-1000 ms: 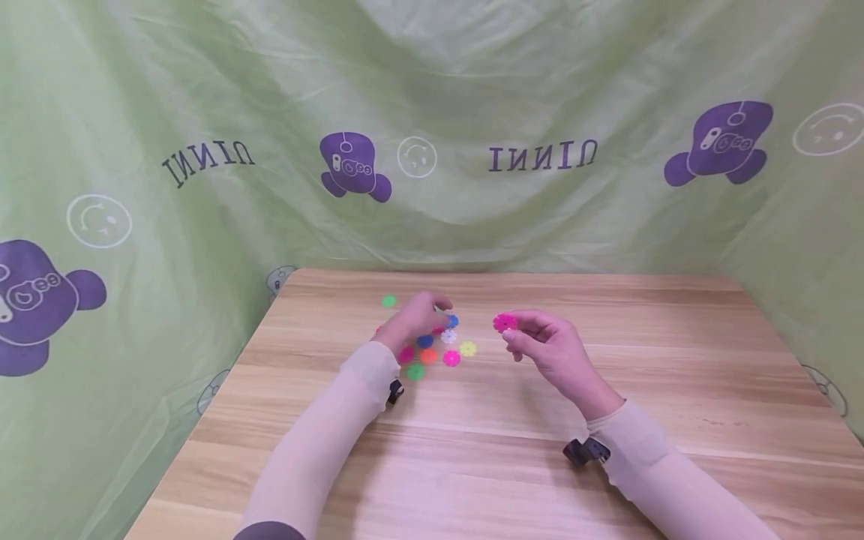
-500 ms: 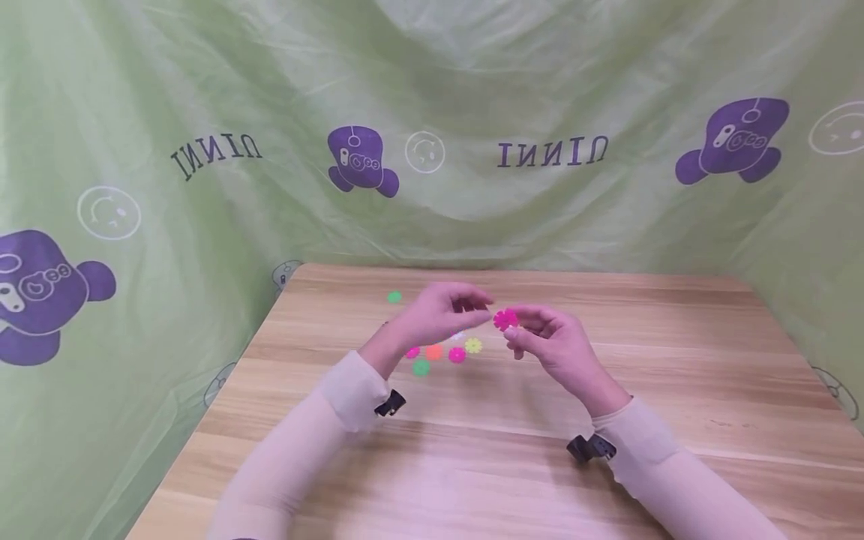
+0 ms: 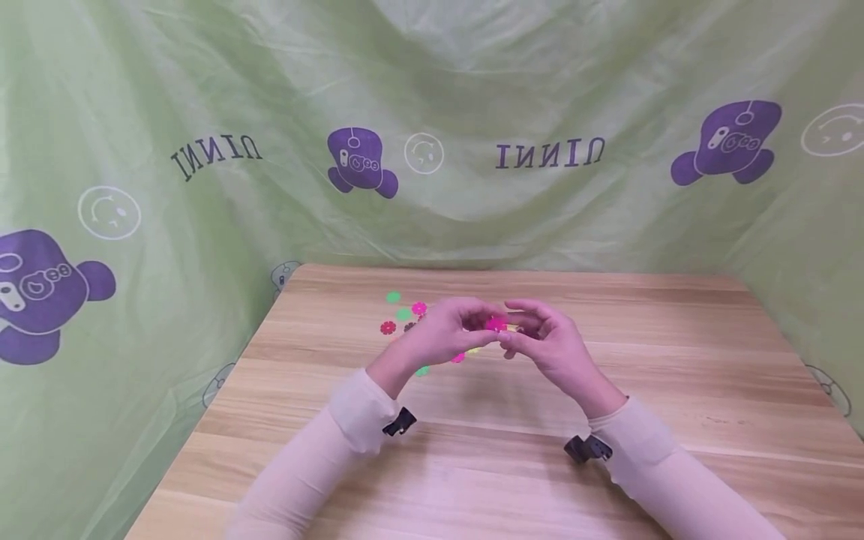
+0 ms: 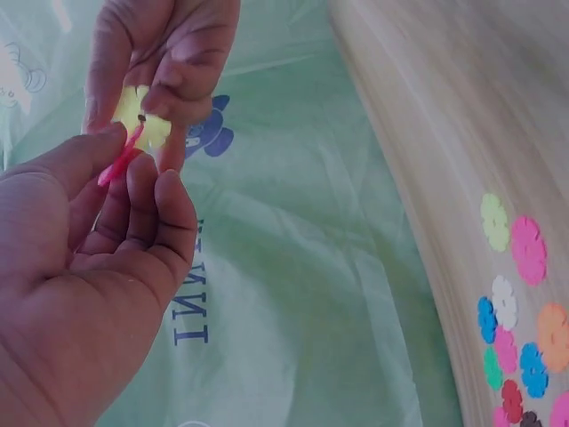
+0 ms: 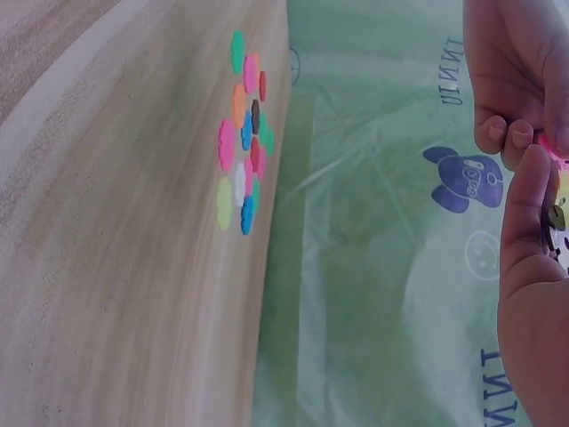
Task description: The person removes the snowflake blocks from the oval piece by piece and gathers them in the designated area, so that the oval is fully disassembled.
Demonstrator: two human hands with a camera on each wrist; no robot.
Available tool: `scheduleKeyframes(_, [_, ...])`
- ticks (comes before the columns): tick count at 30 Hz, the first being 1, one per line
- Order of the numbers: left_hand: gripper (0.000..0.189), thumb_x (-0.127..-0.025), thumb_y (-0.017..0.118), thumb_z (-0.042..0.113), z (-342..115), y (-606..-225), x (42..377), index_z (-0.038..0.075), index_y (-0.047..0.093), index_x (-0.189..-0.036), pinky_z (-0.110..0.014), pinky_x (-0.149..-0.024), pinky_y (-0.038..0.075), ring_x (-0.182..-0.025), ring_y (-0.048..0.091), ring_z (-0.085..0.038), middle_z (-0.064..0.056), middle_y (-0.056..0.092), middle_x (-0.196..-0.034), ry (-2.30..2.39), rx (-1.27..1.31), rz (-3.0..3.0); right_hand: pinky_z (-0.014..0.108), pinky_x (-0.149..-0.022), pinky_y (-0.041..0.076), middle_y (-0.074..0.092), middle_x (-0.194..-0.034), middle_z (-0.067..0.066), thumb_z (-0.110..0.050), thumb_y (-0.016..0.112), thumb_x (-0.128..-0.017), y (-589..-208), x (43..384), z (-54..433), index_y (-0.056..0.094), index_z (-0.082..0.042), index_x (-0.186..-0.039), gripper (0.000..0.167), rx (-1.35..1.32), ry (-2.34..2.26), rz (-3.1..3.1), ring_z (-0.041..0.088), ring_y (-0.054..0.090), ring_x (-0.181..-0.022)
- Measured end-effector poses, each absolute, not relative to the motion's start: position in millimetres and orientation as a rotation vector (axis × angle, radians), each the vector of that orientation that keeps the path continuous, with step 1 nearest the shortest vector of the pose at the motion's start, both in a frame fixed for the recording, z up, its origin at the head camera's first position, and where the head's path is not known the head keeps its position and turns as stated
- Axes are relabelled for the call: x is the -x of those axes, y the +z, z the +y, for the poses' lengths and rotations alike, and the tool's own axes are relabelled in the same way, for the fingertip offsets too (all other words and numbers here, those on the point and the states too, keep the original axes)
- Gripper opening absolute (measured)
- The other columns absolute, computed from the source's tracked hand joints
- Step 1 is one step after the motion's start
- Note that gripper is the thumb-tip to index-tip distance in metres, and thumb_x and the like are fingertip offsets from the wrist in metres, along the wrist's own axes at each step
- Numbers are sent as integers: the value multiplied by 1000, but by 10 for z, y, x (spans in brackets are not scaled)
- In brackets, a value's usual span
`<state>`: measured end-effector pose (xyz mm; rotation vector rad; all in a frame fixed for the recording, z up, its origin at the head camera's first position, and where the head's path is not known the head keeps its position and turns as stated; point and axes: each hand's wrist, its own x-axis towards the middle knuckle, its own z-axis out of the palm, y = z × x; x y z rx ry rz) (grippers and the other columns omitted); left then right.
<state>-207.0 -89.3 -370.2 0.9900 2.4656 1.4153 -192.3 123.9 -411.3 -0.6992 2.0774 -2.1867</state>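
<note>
My left hand (image 3: 445,334) pinches a pink flower-shaped plastic disc (image 3: 496,324) between thumb and fingers, above the table. In the left wrist view this disc is edge-on and meets the slotted face of a yellow disc (image 4: 156,130). My right hand (image 3: 556,352) grips the yellow disc from the other side, the two hands' fingertips almost together. A dark piece (image 5: 557,218) also shows by the right fingers in the right wrist view, cut off by the frame edge. Fingers hide much of the held discs.
Loose flower discs lie on the wooden table (image 3: 675,352) behind and below the left hand, among them a red one (image 3: 388,328), a green one (image 3: 393,298) and an orange one (image 5: 238,105). A green printed cloth (image 3: 459,217) hangs around the table's back and sides.
My left hand has come right from the loose discs to the right hand and now pinches the pink disc there. The right hand has hardly moved. More loose discs show left of the hand.
</note>
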Motion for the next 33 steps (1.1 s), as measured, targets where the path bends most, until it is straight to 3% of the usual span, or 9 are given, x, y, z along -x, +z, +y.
scheduleKeyframes(8, [22,-92,70,10,-898,-3770,2036,7,69,-114,-29,-70,56,-80,64,-14,2,69,-94,1480,-988,2487,40,-75,58,69,-108,17,-12,77,-86,-4140,1917,1234,57,1,-131,52,591,-2099,2135,29,69,-77])
scheduleKeyframes(14, [25,-91,70,6,-927,-3763,2033,6,67,-116,-30,-69,57,-81,67,-21,-4,70,-96,1540,-882,2479,38,-80,57,64,-116,22,-18,78,-86,-4138,1919,1276,58,-2,-133,53,556,-2043,2144,31,68,-85])
scheduleKeyframes(18, [21,-91,70,4,-935,-3785,2044,7,68,-111,-31,-72,57,-82,67,-18,-4,69,-95,1564,-910,2462,36,-80,57,62,-114,26,-18,77,-87,-4150,1928,1294,59,-1,-132,52,575,-2029,2154,28,68,-83])
scheduleKeyframes(26, [13,-91,70,4,-940,-3807,2022,8,69,-103,-29,-71,56,-80,65,-16,-2,69,-91,1553,-995,2473,37,-77,58,69,-101,13,-16,78,-85,-4157,1916,1294,63,-3,-127,46,593,-2018,2193,25,68,-77])
scheduleKeyframes(33, [9,-91,69,3,-953,-3806,2014,8,68,-98,-30,-67,56,-75,63,-16,-4,68,-89,1603,-998,2450,38,-75,58,69,-98,12,-13,79,-85,-4137,1905,1309,65,-3,-124,43,602,-2046,2181,25,68,-75])
